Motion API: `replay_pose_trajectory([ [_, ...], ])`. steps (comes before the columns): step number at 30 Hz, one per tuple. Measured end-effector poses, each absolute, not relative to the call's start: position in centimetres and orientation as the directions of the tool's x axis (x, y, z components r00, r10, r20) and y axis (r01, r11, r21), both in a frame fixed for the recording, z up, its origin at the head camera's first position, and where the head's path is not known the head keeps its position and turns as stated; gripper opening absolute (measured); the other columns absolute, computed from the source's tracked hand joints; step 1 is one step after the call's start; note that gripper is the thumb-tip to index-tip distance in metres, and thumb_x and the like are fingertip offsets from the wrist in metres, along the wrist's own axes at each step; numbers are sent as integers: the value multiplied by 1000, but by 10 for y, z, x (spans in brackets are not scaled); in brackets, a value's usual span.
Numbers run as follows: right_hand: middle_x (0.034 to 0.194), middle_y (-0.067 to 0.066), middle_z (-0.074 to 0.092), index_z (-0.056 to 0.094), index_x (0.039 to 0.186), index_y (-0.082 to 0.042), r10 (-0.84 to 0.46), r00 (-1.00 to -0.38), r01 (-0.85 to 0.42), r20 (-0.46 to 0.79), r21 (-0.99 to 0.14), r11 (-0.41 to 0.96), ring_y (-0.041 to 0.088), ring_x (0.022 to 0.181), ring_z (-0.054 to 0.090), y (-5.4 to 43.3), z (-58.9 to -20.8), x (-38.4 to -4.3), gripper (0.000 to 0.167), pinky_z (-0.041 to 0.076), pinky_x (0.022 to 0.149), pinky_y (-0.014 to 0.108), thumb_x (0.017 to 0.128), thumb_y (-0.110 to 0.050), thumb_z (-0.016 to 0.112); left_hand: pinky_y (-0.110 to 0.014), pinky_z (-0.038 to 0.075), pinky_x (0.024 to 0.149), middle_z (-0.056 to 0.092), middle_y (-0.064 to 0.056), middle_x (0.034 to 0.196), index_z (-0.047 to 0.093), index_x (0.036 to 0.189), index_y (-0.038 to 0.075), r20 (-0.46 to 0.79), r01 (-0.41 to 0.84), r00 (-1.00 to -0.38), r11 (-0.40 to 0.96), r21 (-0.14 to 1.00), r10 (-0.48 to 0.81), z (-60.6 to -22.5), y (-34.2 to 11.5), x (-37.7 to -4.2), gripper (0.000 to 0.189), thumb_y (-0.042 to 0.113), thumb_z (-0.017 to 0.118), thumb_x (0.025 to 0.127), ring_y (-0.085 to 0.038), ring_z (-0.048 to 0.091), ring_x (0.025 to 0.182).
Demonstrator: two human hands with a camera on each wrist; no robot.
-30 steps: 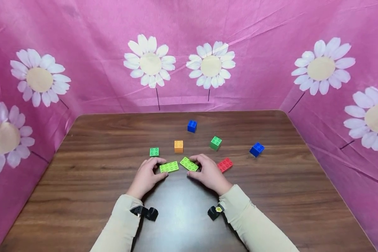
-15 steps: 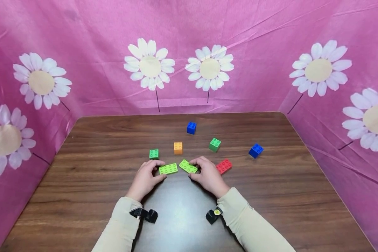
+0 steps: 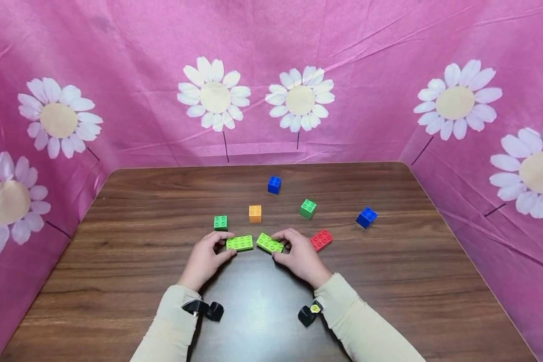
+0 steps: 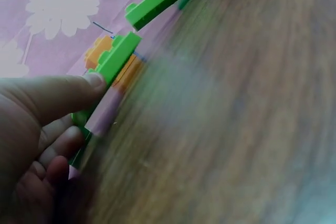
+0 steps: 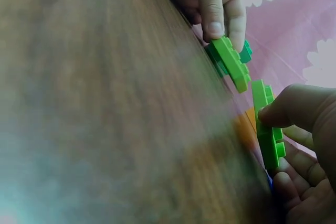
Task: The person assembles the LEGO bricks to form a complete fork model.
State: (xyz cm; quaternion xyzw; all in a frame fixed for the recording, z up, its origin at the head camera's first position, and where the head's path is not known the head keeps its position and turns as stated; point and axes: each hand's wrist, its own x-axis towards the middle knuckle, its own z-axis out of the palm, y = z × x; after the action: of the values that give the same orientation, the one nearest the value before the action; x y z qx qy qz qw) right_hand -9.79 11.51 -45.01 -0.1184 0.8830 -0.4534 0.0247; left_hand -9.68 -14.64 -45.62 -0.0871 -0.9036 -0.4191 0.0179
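In the head view, my left hand point(image 3: 205, 257) pinches a lime green eight-stud toy brick point(image 3: 240, 243) between thumb and fingers at its left end. My right hand point(image 3: 302, 255) pinches a matching lime green brick point(image 3: 269, 243), set at a slant, by its right part. A narrow gap separates the two bricks' facing ends. Both wrist views show the studs on the side away from the tabletop; the left-hand brick point(image 4: 116, 59) appears slightly raised above the wood. The thumb covers part of the right-hand brick point(image 5: 265, 135) in the right wrist view.
Beyond the hands lie a green brick point(image 3: 220, 222), an orange brick point(image 3: 255, 213), another green brick point(image 3: 307, 208) and two blue bricks point(image 3: 274, 184), one farther right. A red brick point(image 3: 321, 240) lies beside my right hand. Pink flowered cloth point(image 3: 262, 45) surrounds the wooden table point(image 3: 117, 261).
The left-hand lime brick has turned a little, its long side now more level in the head view. Both hands keep their pinch. The whole head view has shifted slightly.
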Motion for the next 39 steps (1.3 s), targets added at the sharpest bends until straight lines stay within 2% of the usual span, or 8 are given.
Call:
replay_pose_trajectory([
  [4,102,-5,65,73,112,-12,-238,-968,-200,75,-803,561,12,91,58,117,-451,-95,34,50,83,33,80,-7,80,-36,50,80,66,-2,100,72,117,10,111,151,-988,598,787,104,-457,-147,-96,36,12,83,83,-18,60,89],
  [10,105,-6,67,74,113,-12,-245,-966,-210,84,-808,551,12,94,59,121,-451,-91,35,51,84,32,79,-7,80,-35,52,82,68,-5,102,72,117,6,144,158,-987,556,816,69,-458,-148,-95,36,9,82,83,-20,64,91],
  [21,106,-8,68,74,114,-13,-274,-960,-195,53,-829,524,11,96,60,128,-450,-81,34,51,86,31,81,-8,80,-36,52,84,68,-3,108,72,118,7,147,173,-985,535,827,92,-459,-150,-90,37,8,82,83,-19,63,95],
  [29,108,-8,67,73,116,-14,-312,-947,-236,79,-829,507,11,97,60,136,-450,-73,35,51,86,32,82,-7,79,-37,52,86,69,-3,114,73,117,9,133,168,-986,536,828,104,-458,-148,-82,36,8,83,82,-19,63,98],
  [39,110,-9,67,72,115,-17,-325,-942,-251,83,-818,518,10,97,60,146,-454,-65,36,51,86,32,81,-8,79,-32,51,86,69,2,113,73,116,11,151,191,-982,549,814,117,-459,-145,-75,35,10,83,83,-16,61,97],
])
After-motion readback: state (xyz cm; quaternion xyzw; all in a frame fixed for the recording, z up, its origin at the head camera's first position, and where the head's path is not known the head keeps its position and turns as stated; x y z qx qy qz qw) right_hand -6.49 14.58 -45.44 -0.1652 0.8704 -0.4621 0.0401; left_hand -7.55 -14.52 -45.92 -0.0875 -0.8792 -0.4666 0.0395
